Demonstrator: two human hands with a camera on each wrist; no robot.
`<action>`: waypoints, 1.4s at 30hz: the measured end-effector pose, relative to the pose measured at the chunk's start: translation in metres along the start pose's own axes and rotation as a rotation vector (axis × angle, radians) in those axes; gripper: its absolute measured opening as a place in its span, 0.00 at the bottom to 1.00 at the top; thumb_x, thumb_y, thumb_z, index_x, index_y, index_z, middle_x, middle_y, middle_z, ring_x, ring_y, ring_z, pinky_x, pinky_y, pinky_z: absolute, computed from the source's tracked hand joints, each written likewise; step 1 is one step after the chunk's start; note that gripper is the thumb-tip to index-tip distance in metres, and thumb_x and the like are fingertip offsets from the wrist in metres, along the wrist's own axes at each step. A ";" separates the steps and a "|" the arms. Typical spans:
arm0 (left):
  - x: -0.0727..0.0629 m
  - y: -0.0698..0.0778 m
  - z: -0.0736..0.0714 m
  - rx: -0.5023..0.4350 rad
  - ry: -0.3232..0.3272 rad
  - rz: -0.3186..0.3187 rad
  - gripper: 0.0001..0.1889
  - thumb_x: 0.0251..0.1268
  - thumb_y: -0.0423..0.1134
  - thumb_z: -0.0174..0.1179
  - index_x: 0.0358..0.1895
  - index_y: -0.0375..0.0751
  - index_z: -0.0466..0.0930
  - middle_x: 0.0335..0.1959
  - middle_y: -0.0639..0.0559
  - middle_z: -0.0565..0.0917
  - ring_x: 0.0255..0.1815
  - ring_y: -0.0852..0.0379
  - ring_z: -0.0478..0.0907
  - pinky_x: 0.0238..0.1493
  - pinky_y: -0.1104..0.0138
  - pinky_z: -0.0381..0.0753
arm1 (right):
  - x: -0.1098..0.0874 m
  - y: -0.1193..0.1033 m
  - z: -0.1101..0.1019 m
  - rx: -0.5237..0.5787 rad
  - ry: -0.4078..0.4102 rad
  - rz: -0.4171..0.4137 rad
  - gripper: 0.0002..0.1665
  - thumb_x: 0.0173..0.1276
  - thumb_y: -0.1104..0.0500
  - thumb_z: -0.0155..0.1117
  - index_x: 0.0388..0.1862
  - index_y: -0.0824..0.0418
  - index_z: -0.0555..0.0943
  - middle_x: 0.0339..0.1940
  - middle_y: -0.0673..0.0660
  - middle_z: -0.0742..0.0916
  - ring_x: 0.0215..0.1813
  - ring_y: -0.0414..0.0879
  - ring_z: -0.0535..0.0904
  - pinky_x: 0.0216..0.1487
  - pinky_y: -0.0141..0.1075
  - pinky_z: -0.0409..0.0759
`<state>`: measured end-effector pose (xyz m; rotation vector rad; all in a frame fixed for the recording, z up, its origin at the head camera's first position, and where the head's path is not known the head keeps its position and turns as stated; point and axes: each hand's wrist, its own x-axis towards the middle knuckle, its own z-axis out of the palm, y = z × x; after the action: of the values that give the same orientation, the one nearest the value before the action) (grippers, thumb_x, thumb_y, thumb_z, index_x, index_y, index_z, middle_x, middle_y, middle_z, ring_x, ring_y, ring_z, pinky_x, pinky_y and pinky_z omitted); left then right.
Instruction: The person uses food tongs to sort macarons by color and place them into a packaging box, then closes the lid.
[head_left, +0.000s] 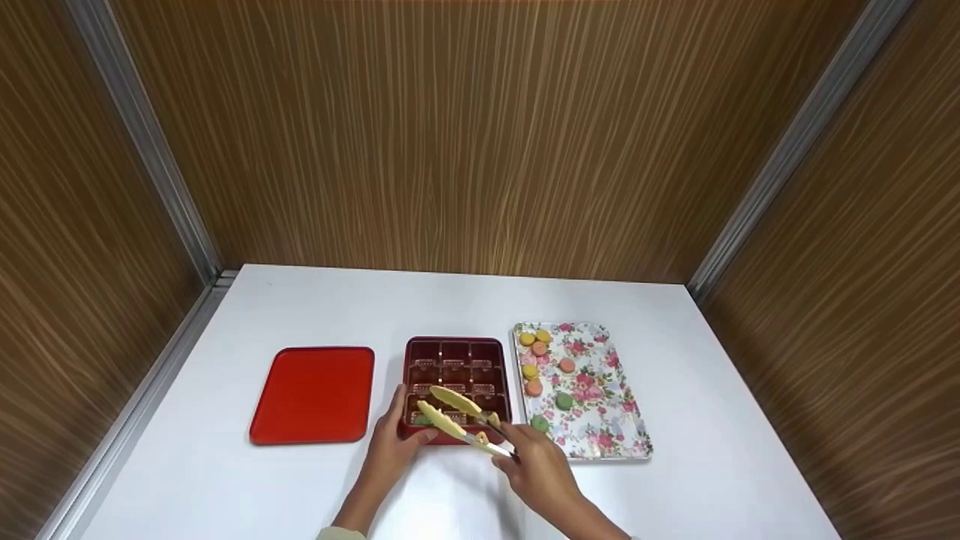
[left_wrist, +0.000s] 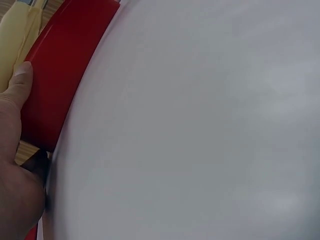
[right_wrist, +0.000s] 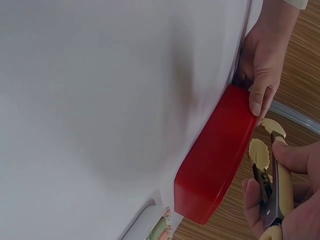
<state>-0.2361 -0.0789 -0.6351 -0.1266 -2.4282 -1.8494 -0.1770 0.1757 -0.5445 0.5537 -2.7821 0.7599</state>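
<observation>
My left hand (head_left: 390,442) grips the near left corner of a red box (head_left: 454,339), its thumb at the front edge. Inside sits a clear divided insert, and a green macaron (head_left: 421,420) shows in the near left compartment. My right hand (head_left: 541,465) holds tongs (head_left: 444,421) with cream-coloured tips above the box. The tips stand apart, and no macaron is visible between them. In the right wrist view the fingers wrap the tongs' (right_wrist: 284,192) handles beside the box's red wall (right_wrist: 215,157). The left wrist view shows the left thumb (left_wrist: 21,82) against the box.
To the right lies a floral tray (head_left: 615,442) with yellow macarons (head_left: 530,371), pink macarons (head_left: 567,365) and green macarons (head_left: 564,401), mostly along its left side. A flat red lid or tray (head_left: 313,396) rests on the left. Wood-patterned panels (head_left: 450,150) enclose the white table (head_left: 697,420).
</observation>
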 end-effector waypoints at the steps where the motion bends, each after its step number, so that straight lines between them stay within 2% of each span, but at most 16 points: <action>1: 0.000 0.000 0.000 -0.001 0.001 -0.006 0.55 0.54 0.49 0.75 0.82 0.45 0.49 0.79 0.35 0.60 0.77 0.35 0.59 0.76 0.42 0.57 | 0.000 0.001 -0.001 0.003 -0.002 0.007 0.30 0.62 0.58 0.75 0.63 0.65 0.80 0.50 0.57 0.87 0.39 0.42 0.81 0.37 0.38 0.82; 5: -0.001 0.000 0.000 0.001 0.002 -0.018 0.55 0.55 0.50 0.74 0.82 0.46 0.48 0.79 0.35 0.58 0.79 0.34 0.56 0.77 0.41 0.54 | -0.003 0.005 -0.007 0.004 0.008 0.039 0.30 0.62 0.59 0.75 0.63 0.64 0.81 0.51 0.58 0.87 0.41 0.44 0.82 0.37 0.39 0.82; 9: -0.002 0.000 0.000 -0.013 -0.005 -0.014 0.55 0.57 0.52 0.73 0.82 0.46 0.48 0.80 0.36 0.56 0.80 0.34 0.53 0.78 0.41 0.51 | -0.007 0.012 -0.014 -0.016 0.051 0.069 0.30 0.60 0.60 0.76 0.61 0.65 0.81 0.51 0.59 0.87 0.44 0.47 0.84 0.41 0.42 0.85; 15: -0.002 0.000 -0.001 -0.042 -0.010 -0.016 0.55 0.58 0.52 0.73 0.83 0.46 0.46 0.81 0.38 0.55 0.81 0.36 0.51 0.79 0.42 0.49 | -0.011 0.029 -0.025 -0.040 0.124 0.135 0.31 0.58 0.61 0.77 0.60 0.66 0.82 0.48 0.58 0.88 0.40 0.45 0.84 0.40 0.40 0.85; 19: -0.002 0.001 -0.001 -0.051 -0.018 -0.024 0.55 0.58 0.52 0.73 0.83 0.47 0.46 0.81 0.38 0.55 0.81 0.37 0.51 0.79 0.42 0.49 | -0.014 0.041 -0.033 -0.029 0.151 0.188 0.30 0.57 0.62 0.78 0.59 0.67 0.82 0.45 0.58 0.88 0.41 0.48 0.85 0.40 0.43 0.85; 26: -0.001 0.000 -0.001 -0.053 -0.029 -0.017 0.55 0.59 0.51 0.72 0.83 0.46 0.45 0.81 0.39 0.55 0.81 0.38 0.51 0.79 0.43 0.49 | -0.024 0.060 -0.044 -0.015 0.175 0.316 0.32 0.57 0.62 0.77 0.61 0.69 0.80 0.46 0.59 0.88 0.45 0.52 0.86 0.45 0.48 0.84; 32: -0.001 0.000 0.000 -0.050 -0.028 -0.026 0.55 0.59 0.53 0.72 0.83 0.47 0.45 0.81 0.40 0.54 0.81 0.37 0.50 0.79 0.42 0.48 | -0.034 0.076 -0.051 -0.037 0.191 0.380 0.32 0.58 0.62 0.77 0.61 0.70 0.80 0.49 0.64 0.87 0.50 0.57 0.86 0.49 0.53 0.83; 38: -0.001 -0.001 -0.001 -0.035 -0.017 -0.038 0.54 0.59 0.53 0.72 0.83 0.49 0.46 0.80 0.37 0.56 0.81 0.35 0.51 0.78 0.40 0.49 | -0.045 0.093 -0.053 -0.068 0.198 0.431 0.32 0.59 0.62 0.76 0.61 0.74 0.79 0.48 0.67 0.87 0.46 0.58 0.86 0.47 0.53 0.83; 42: -0.001 -0.001 -0.001 -0.033 -0.016 -0.043 0.53 0.60 0.52 0.71 0.83 0.50 0.46 0.81 0.37 0.56 0.81 0.35 0.51 0.78 0.39 0.49 | -0.050 0.102 -0.052 -0.094 0.207 0.438 0.33 0.57 0.63 0.77 0.60 0.76 0.78 0.47 0.68 0.87 0.44 0.58 0.86 0.45 0.54 0.83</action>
<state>-0.2352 -0.0799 -0.6360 -0.0929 -2.4305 -1.9141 -0.1678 0.2989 -0.5609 -0.1540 -2.7487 0.7104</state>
